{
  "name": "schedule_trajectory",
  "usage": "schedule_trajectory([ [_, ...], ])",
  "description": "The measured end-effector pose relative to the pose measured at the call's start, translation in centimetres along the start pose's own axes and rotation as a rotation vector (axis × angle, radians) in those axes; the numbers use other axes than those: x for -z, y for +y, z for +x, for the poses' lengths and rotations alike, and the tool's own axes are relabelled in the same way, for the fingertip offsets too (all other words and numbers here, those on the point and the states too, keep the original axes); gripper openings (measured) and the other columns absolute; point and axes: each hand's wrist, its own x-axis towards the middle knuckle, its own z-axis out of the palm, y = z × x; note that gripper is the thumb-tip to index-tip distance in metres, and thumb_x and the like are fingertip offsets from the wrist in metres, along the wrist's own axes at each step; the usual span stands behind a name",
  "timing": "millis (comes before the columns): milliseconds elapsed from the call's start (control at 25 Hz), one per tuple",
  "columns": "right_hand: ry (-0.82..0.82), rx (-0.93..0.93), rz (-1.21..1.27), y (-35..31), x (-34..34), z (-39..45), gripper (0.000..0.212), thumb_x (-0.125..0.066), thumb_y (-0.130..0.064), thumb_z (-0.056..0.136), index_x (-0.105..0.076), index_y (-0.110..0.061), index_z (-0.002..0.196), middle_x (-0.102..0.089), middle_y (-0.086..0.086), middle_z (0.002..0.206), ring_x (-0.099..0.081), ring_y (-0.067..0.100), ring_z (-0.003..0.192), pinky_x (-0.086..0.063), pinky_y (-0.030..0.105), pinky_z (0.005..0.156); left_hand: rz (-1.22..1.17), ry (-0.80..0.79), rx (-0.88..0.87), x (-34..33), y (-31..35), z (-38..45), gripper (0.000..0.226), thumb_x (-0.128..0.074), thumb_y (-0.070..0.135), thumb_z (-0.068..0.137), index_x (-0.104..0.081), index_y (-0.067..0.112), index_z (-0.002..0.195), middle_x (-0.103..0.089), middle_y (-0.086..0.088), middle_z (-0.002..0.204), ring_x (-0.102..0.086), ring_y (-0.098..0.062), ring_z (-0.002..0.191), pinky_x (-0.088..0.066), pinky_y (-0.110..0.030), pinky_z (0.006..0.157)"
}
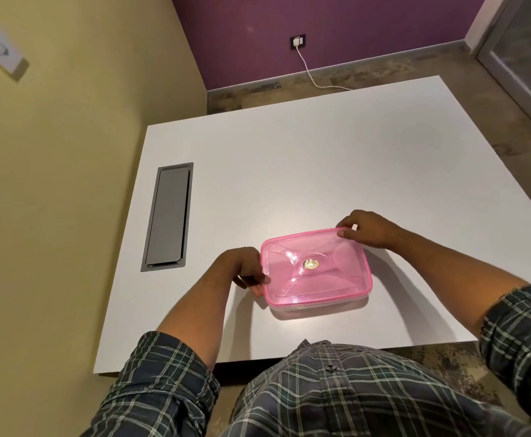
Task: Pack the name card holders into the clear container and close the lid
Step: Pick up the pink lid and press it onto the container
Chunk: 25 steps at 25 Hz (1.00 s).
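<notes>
Head view: the clear container (pixel 321 305) is sitting on the white worktop (pixel 289 171), near the front edge and right in front of the person, with the pink lid (pixel 316 268) lying on top of it. Only a thin clear strip of the base is showing under the lid's near edge. The left hand (pixel 242 268) is gripping the lid's left short edge, fingers (pixel 259 287) curling under the rim and thumb over it, likely bracing the box so it is not sliding. The right hand (pixel 366 228) is pinching the far right corner of the lid, fingertips (pixel 344 233) sitting on the rim, probably aligning or pressing that corner down. Diagonal grip is making sense for seating a snap lid evenly. The name card holders are not showing anywhere on the worktop; whether they are inside cannot be told through the tinted lid. Whether the lid is fully snapped cannot be told either. Judging by this, the task is looking near its end, at the closing step. A grey cable hatch (pixel 168 217) is lying flush in the worktop to the left, well apart from the box. Plaid sleeves are rolled back on both arms.
</notes>
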Motion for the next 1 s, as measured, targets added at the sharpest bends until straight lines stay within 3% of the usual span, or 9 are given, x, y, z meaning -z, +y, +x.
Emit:
schedule_trajectory([
  [80,-0.042,-0.059,0.14,0.7,0.8,0.4,0.025,-0.067,-0.026,0.096,-0.075,-0.011,0.115,-0.073,0.007,0.108,-0.065,0.012,0.079,-0.05,0.022,0.073,0.031,0.024,-0.038,-0.4,0.3,-0.3,0.051,-0.082,0.018,0.083,-0.053,0.005,0.124,-0.077,-0.003,0.073,-0.078,-0.023,0.08,-0.053,-0.025,0.066],
  [160,-0.069,-0.124,0.281,1.3,1.1,0.8,0.02,-0.07,-0.017,0.094,-0.076,-0.004,0.108,-0.076,0.015,0.097,-0.068,0.014,0.068,-0.054,0.018,0.062,0.053,0.038,-0.032,-1.1,0.8,-0.4,0.11,-0.088,0.021,0.076,-0.011,0.007,0.152,-0.078,-0.008,0.08,-0.077,-0.023,0.072,-0.054,-0.028,0.069],
  [200,-0.072,-0.144,0.327,1.5,1.2,1.0,0.019,-0.071,-0.014,0.093,-0.076,-0.001,0.106,-0.075,0.019,0.095,-0.068,0.018,0.068,-0.056,0.018,0.06,0.075,0.041,-0.015,-1.5,1.1,-0.4,0.138,-0.09,0.022,0.073,0.022,0.01,0.153,-0.078,-0.012,0.085,-0.075,-0.021,0.066,-0.054,-0.031,0.071],
  [280,-0.076,-0.172,0.395,1.7,1.2,1.2,0.018,-0.072,-0.011,0.092,-0.076,0.003,0.104,-0.074,0.024,0.093,-0.068,0.023,0.071,-0.06,0.024,0.065,0.192,0.061,-0.013,-2.2,1.5,0.0,0.155,-0.091,0.022,0.071,0.048,0.014,0.139,-0.078,-0.013,0.084,-0.071,-0.018,0.061,-0.054,-0.032,0.073],
  [400,-0.083,-0.212,0.474,1.7,1.1,1.5,0.02,-0.074,-0.008,0.09,-0.075,0.007,0.103,-0.071,0.023,0.09,-0.066,0.028,0.076,-0.062,0.035,0.075,0.324,0.109,-0.044,-2.7,1.3,0.1,0.154,-0.089,0.02,0.073,0.051,0.015,0.136,-0.076,-0.019,0.096,-0.071,-0.02,0.062,-0.057,-0.034,0.082],
  [480,-0.082,-0.241,0.521,1.6,1.1,1.4,0.02,-0.075,-0.007,0.089,-0.074,0.007,0.103,-0.071,0.022,0.09,-0.065,0.027,0.077,-0.063,0.032,0.073,0.345,0.118,-0.081,-2.7,0.9,0.0,0.151,-0.087,0.016,0.075,0.05,0.015,0.138,-0.072,-0.024,0.113,-0.071,-0.023,0.07,-0.057,-0.035,0.082],
  [680,-0.11,-0.25,0.566,1.6,1.3,1.4,0.02,-0.076,-0.008,0.088,-0.075,0.007,0.101,-0.069,0.016,0.081,-0.064,0.022,0.069,-0.061,0.026,0.067,0.399,0.128,-0.116,-3.0,0.3,-0.1,0.151,-0.087,0.016,0.075,0.052,0.013,0.135,-0.069,-0.025,0.116,-0.065,-0.027,0.083,-0.054,-0.035,0.078],
  [840,-0.179,-0.228,0.483,2.2,1.5,0.7,0.028,-0.08,-0.022,0.085,-0.074,0.003,0.096,-0.071,0.018,0.079,-0.066,0.021,0.066,-0.059,0.03,0.065,0.417,0.153,-0.108,-3.6,0.3,0.0,0.145,-0.082,0.013,0.078,0.05,0.01,0.137,-0.071,-0.023,0.109,-0.059,-0.015,0.059,-0.048,-0.028,0.055],
  [1000,-0.37,-0.312,0.433,2.5,0.9,-0.8,0.049,-0.092,-0.03,0.071,-0.065,-0.01,0.107,-0.076,0.015,0.08,-0.072,0.023,0.067,-0.058,0.028,0.06,0.418,0.137,-0.123,-3.6,-0.1,0.0,0.142,-0.079,0.011,0.081,0.052,0.01,0.135,-0.071,-0.024,0.106,-0.057,-0.014,0.057,-0.041,-0.023,0.046],
])
